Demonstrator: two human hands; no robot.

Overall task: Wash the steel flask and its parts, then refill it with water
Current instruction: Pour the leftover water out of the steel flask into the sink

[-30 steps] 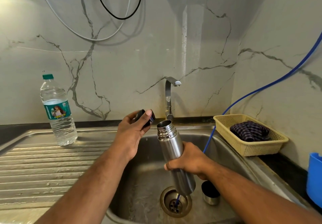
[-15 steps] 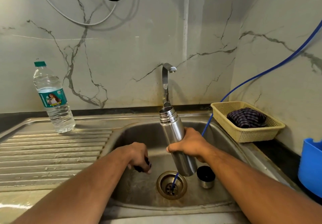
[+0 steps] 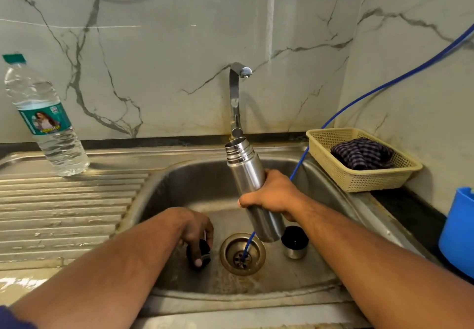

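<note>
Flask (image 3: 246, 175) — smooth steel cyl., ribbed neck.

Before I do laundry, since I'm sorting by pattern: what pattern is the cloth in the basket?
Dark checked cloth, seen best in the head view.

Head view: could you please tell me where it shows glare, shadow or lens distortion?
Head view: glare sits on the wet counter corner at lower left and streaks the steel flask; the tap casts a soft shadow on the marble wall; the wide lens tilts the water bottle and bows the counter edge; focus is sharp overall.
</note>
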